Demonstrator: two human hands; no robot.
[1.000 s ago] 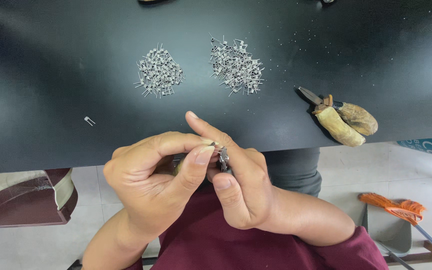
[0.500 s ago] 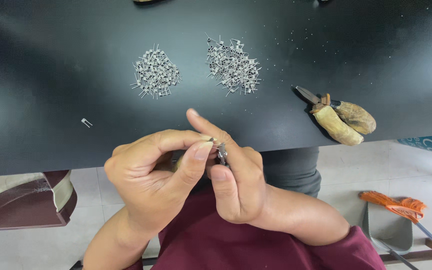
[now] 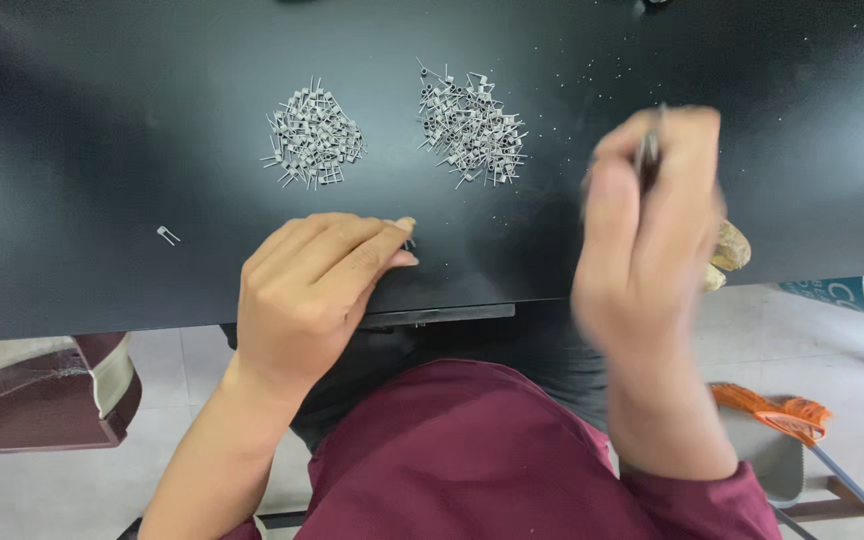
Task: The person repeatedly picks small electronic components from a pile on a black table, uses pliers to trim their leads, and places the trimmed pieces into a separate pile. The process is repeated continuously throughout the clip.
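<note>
Left hand (image 3: 307, 285) pinching a tiny wire piece (image 3: 409, 243) near the bench (image 3: 72, 150) edge; blurred right hand (image 3: 647, 225) clasping an upright slim tool (image 3: 649, 150).

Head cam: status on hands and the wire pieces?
Left hand pinching a small wire piece on the black table. Right hand raised, blurred, gripping a thin tool. Two piles untouched.

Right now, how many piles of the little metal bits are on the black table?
2. The left pile lies beyond the left hand. The right pile sits beside it, left of the blurred right hand. One stray bit lies apart, far left.
</note>
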